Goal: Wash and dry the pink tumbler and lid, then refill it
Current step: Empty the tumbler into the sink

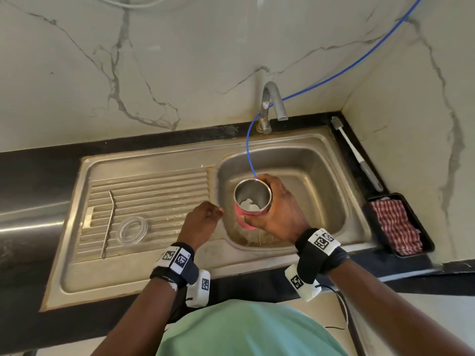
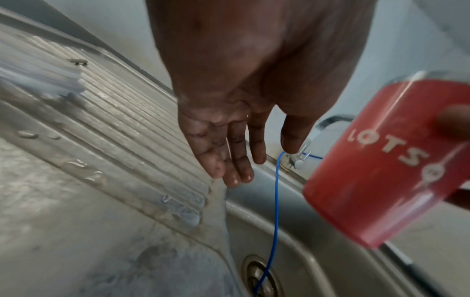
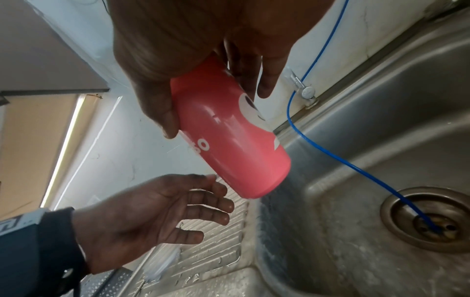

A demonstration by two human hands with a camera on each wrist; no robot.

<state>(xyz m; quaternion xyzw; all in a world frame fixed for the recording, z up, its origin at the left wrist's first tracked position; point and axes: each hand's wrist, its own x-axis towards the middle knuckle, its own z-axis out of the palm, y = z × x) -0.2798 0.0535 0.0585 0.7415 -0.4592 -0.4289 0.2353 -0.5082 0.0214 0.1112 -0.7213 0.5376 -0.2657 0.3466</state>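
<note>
1. The right hand [image 1: 276, 211] grasps the pink tumbler [image 1: 250, 201] over the sink [image 1: 308, 160]; the left hand [image 1: 203, 219] is released and holds nothing.
2. Wet steel, probably slippery and light: best gripped round the body.

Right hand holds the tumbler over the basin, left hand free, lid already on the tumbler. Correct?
Not quite: the lid is off. The head view shows the tumbler open at the top, bare steel inside, and the clear lid lying on the drainboard beside the straw. The rest stands: the right hand holds the tumbler over the basin, and the left hand holds nothing.
</note>
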